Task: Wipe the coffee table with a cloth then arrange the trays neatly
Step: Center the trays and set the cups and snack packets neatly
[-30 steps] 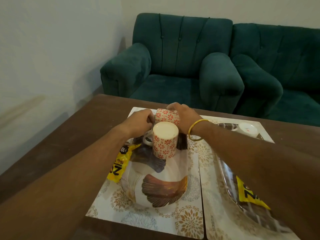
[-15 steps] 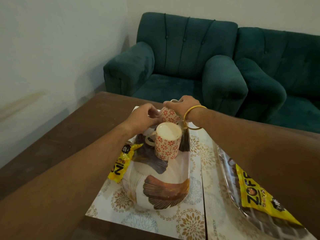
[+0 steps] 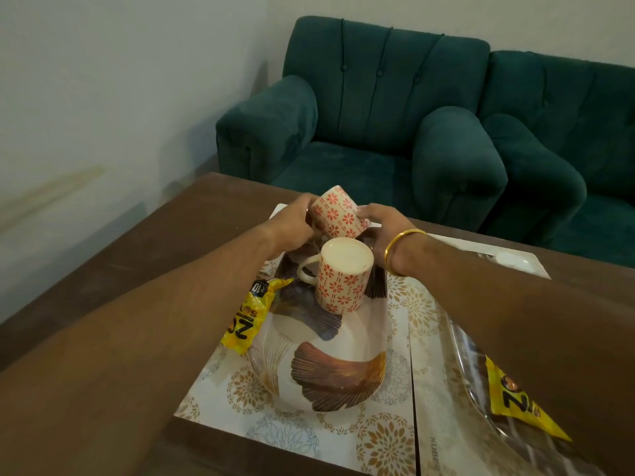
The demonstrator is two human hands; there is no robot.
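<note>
Toward the far edge of the bench (image 3: 154, 242), both hands close round one mug (image 3: 338, 216). The left hand (image 3: 292, 223) curls on its left side and the right hand (image 3: 386, 228) on its right. The mug hangs tilted between them, clear of what lies below. One gold bangle (image 3: 402, 239) rings the right wrist.

There are two mugs, both cream with red flowers. The second mug (image 3: 343, 280) stands just nearer than the held one, on the far end of a tray (image 3: 336, 383). Its handle points left and a flat cream face is on top, so it looks upside down.

There are two trays. The first, printed with brown fan shapes, lies on the left mat (image 3: 223, 403), reaching toward the near edge. The second tray (image 3: 458, 338), clear, lies on the right mat (image 3: 426, 304) toward the near right corner and is largely hidden by the right forearm.

The two flowered mats sit side by side with only a thin seam between them.

There are two yellow packets. One packet (image 3: 251, 317) lies against the first tray's left rim, and the other packet (image 3: 515, 403) lies in the second tray.

A small white thing (image 3: 508, 264) at the right mat's far end is too blurred to identify.

Beyond the far edge stand two green armchairs, the left chair (image 3: 360, 132) and the right chair (image 3: 567, 132).
</note>
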